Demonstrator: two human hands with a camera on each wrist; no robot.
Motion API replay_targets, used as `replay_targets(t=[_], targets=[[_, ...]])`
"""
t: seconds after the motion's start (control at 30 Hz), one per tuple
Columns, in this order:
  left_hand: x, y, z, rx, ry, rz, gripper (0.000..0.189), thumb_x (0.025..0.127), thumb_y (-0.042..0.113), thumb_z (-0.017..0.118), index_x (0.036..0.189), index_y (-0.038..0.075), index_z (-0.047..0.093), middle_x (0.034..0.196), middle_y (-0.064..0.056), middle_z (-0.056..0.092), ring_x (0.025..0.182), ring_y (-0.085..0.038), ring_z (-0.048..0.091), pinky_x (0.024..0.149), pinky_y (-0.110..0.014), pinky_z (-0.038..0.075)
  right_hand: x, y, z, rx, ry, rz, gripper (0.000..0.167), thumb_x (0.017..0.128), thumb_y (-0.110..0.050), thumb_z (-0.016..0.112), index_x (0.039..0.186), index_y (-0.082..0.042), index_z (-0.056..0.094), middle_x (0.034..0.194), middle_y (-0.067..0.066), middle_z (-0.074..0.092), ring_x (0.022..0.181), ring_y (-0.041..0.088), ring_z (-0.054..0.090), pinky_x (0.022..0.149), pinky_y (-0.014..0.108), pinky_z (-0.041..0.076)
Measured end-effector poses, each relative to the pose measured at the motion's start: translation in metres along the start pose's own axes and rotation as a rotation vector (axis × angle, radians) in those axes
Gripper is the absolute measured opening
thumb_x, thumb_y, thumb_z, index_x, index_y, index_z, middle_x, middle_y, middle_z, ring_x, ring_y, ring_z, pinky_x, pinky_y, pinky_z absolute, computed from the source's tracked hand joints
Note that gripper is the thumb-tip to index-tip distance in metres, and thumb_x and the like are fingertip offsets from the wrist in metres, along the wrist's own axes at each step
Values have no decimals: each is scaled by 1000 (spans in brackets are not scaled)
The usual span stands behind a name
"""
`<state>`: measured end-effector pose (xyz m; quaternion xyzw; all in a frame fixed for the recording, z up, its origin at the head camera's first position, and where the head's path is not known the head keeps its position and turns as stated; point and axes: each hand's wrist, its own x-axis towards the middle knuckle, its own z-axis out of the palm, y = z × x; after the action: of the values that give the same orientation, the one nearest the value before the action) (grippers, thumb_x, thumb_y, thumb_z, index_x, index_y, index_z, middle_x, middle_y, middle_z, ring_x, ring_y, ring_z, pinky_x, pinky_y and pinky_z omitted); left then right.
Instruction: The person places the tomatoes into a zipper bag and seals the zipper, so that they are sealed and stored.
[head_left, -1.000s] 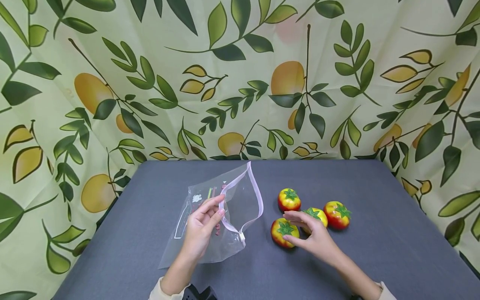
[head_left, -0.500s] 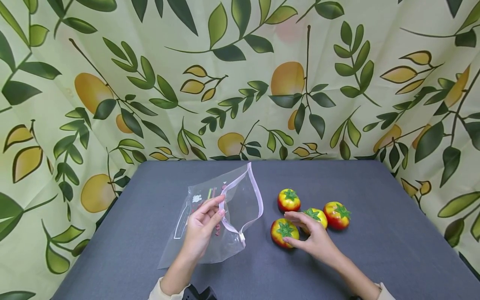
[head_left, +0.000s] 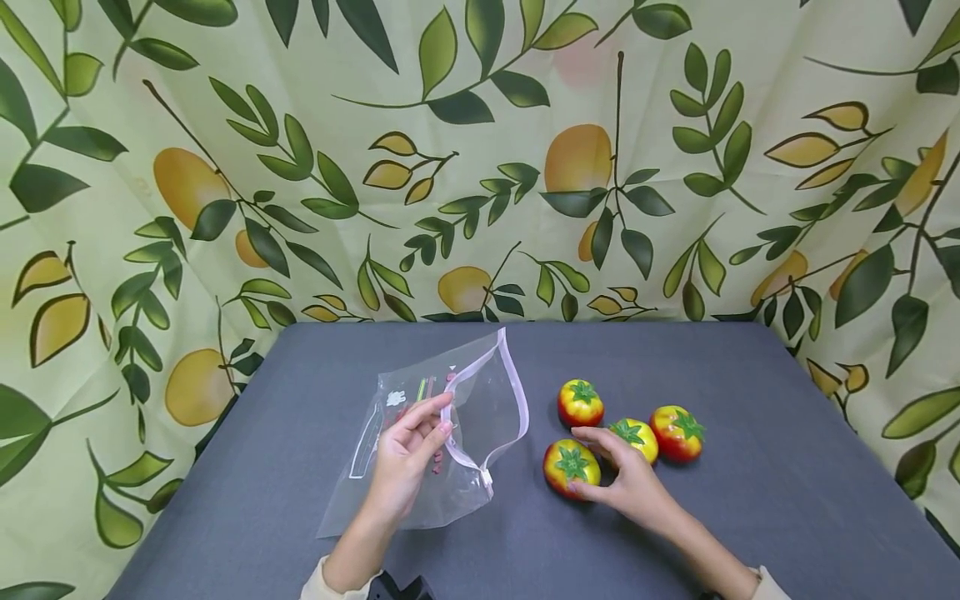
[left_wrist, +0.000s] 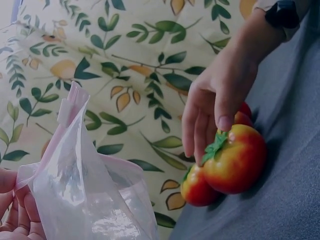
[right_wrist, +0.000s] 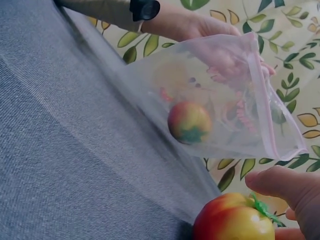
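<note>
A clear zip bag (head_left: 431,492) with a pale lilac zip edge stands with its mouth gaping toward the right. My left hand (head_left: 405,454) pinches the bag's near rim between thumb and fingers. Over the nearest red-and-yellow toy tomato (head_left: 567,462) hovers my right hand (head_left: 630,479), fingers curved and spread from the thumb. In the right wrist view a gap shows between that thumb (right_wrist: 280,182) and the tomato. Another tomato (right_wrist: 189,120) shows through the bag's plastic there; whether it lies inside or behind, I cannot tell.
Close by lie a tomato (head_left: 580,402) at the back, a yellower tomato (head_left: 633,433) partly behind my right hand, and a tomato (head_left: 677,435) at the right. A grey cloth covers the table (head_left: 300,400). Behind it hangs a leaf-patterned curtain (head_left: 480,200).
My right hand has come very slightly lower and closer around the nearest tomato. The left hand and the bag hold nearly still.
</note>
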<state>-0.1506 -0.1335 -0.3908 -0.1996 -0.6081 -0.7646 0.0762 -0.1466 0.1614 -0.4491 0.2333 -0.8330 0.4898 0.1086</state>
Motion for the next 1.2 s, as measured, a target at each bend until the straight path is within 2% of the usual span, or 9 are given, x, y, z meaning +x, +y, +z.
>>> replay_targets(t=[0.1, 0.17, 0.3, 0.4, 0.63, 0.77, 0.97, 1.07, 1.2], targets=[[0, -1, 0, 3, -9, 7, 33, 90, -4, 57, 123, -8, 57, 105, 10, 57, 78, 3, 53, 57, -12, 42, -2, 0, 2, -26, 0, -7, 66, 67, -15, 87, 122, 4, 56, 116, 21, 63, 105, -5, 57, 93, 2, 43], [0, -2, -1, 2, -18, 23, 34, 91, -4, 57, 124, -10, 56, 104, 10, 57, 79, 2, 53, 56, -13, 42, -3, 0, 2, -59, -7, 12, 68, 66, -18, 88, 123, 3, 57, 117, 19, 63, 105, -4, 56, 92, 4, 46], [-1, -3, -2, -12, -1, 12, 34, 90, -3, 57, 123, 4, 62, 102, 11, 58, 77, 2, 53, 54, -14, 41, -3, -1, 1, -121, -36, 62, 72, 65, -24, 89, 124, 0, 56, 119, 13, 64, 104, 1, 56, 90, 12, 51], [-1, -2, -2, -15, 37, -27, 34, 90, -2, 58, 120, 13, 64, 99, 10, 57, 72, 1, 51, 51, -15, 40, -4, -1, 0, -146, -64, 90, 74, 65, -26, 89, 126, -1, 55, 121, 13, 63, 104, 3, 57, 89, 15, 53], [-5, -1, -2, 12, 104, -88, 38, 90, -6, 56, 114, 22, 66, 90, 10, 56, 67, 1, 47, 52, -13, 37, -9, -1, 1, -148, -100, 155, 78, 65, -25, 89, 129, 0, 53, 124, 14, 62, 106, 5, 58, 89, 14, 52], [-5, -1, -4, 15, 124, -75, 36, 90, -6, 56, 113, 20, 66, 91, 10, 56, 68, 1, 47, 50, -17, 35, -8, -3, 1, -137, -93, 145, 79, 63, -22, 89, 130, 1, 53, 124, 15, 62, 106, 4, 58, 89, 13, 52], [-4, -4, -6, 22, 91, -46, 37, 90, -6, 56, 115, 19, 65, 94, 10, 56, 67, 1, 46, 47, -30, 28, -10, -2, 4, -132, -65, 126, 79, 61, -19, 90, 128, 2, 54, 121, 14, 64, 103, -2, 57, 88, 12, 52], [-5, -4, -7, 30, 80, -50, 36, 90, -6, 56, 116, 16, 65, 94, 10, 56, 67, 2, 46, 47, -26, 30, -10, -1, 6, -146, -60, 128, 79, 61, -20, 90, 129, 1, 54, 121, 12, 64, 103, 0, 57, 88, 14, 52], [-5, -2, -7, 41, 85, -72, 31, 90, -5, 56, 120, 2, 62, 96, 10, 56, 69, 3, 48, 50, -16, 36, -11, 1, 9, -171, -44, 114, 79, 61, -22, 91, 128, -2, 55, 122, 10, 65, 104, 4, 58, 91, 15, 51]])
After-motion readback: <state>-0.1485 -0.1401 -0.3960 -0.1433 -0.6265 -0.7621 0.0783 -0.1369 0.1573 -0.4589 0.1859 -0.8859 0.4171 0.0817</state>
